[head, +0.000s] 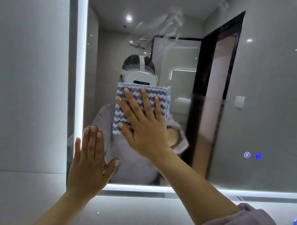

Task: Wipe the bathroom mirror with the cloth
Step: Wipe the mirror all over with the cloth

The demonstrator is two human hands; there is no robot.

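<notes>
Pressing the striped cloth flat on the mirror, left of centre, my right hand spreads its fingers for even pressure; my left hand, fingers straight, braces me at its lower-left corner.

One mirror, one cloth, two hands, two lit buttons.

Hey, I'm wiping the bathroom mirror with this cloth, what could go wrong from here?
1. Your left hand lies flat on the mirror near its lower left edge, so it may leave fresh prints.
2. The smear sits high above the cloth under your right hand; it could get missed.
3. The lit touch buttons at the lower right might switch if the cloth sweeps over them.
</notes>
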